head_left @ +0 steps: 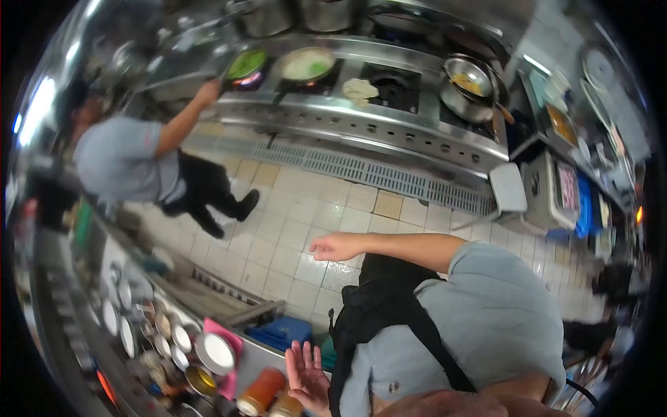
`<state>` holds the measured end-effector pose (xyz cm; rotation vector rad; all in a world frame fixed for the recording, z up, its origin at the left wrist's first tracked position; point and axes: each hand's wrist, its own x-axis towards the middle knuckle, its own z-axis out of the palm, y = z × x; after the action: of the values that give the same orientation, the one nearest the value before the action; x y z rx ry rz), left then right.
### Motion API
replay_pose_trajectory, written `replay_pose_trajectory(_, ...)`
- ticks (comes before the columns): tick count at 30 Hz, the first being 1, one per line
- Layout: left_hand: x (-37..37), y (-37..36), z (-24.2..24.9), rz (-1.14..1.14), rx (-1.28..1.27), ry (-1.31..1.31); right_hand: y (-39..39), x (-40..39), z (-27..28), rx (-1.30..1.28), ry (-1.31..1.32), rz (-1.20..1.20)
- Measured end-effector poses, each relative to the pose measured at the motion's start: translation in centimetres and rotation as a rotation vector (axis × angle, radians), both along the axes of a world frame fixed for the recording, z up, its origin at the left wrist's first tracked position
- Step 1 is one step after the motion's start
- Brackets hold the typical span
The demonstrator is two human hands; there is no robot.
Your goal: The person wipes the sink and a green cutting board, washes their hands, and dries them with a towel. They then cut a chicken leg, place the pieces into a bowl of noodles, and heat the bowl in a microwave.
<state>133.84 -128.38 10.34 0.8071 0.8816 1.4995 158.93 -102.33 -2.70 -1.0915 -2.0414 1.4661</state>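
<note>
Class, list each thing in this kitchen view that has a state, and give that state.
Left hand: empty, fingers spread
Right hand: fingers loosely curled
Pan of green food: over a glowing burner
Wide pan: holding pale food, some green
Pale cloth: crumpled on the stove
Metal bowl: resting on a pot, yellowish food inside

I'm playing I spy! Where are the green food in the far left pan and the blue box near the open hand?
Green food (246, 64): head view, on the middle of the food.
Blue box (283, 331): head view, on its blue upper surface.
</note>
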Motion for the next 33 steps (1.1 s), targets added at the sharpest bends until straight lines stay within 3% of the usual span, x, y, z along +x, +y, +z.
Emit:
replay_pose_trajectory(4, -4.5, 7.9, 0.8, -0.114, -0.051, 0.062, 1.6, 0.2, -3.9, -0.037, 0.084, -0.25)
replay_pose_trajectory(7, -8.2, 14.5, 1.2, -0.236, -0.079, 0.264, 1.9, 2.0, -5.7, -0.464, 0.19, -0.45)
replay_pose_trajectory(11, -10.1, 24.2, 2.8, -0.297, -0.137, 0.327, 4.6, 4.3, -6.6, -0.749, 0.45, -0.889)
replay_pose_trajectory(13, -11.0, 27.2, 3.0, -0.303, -0.216, 0.407, 7.6, 4.7, -8.8, -0.742, 0.582, -1.062)
replay_pose_trajectory(16, -12.3, 29.8, 2.4, -0.246, -0.289, 0.401, 16.0, 2.3, -11.4, -0.866, 0.532, -1.042)
replay_pose_trajectory(21, -15.1, 29.8, 1.3, -0.175, -0.343, 0.156, 34.0, -9.6, -8.1, -0.781, 0.486, -0.515)
replay_pose_trajectory(25, -15.7, 31.0, 4.0, -0.006, -0.54, 0.285, 45.8, -21.3, -6.5, -0.687, 0.338, -0.23)
replay_pose_trajectory(29, -17.5, 32.2, 2.5, 0.201, -0.597, 0.259, 50.7, -31.8, -4.6, -0.693, 0.258, -0.031)
replay_pose_trajectory(33, -22.7, 36.3, -2.0, 0.394, -0.717, 0.283, 50.8, -39.4, -8.2, -0.703, 0.153, 0.164)
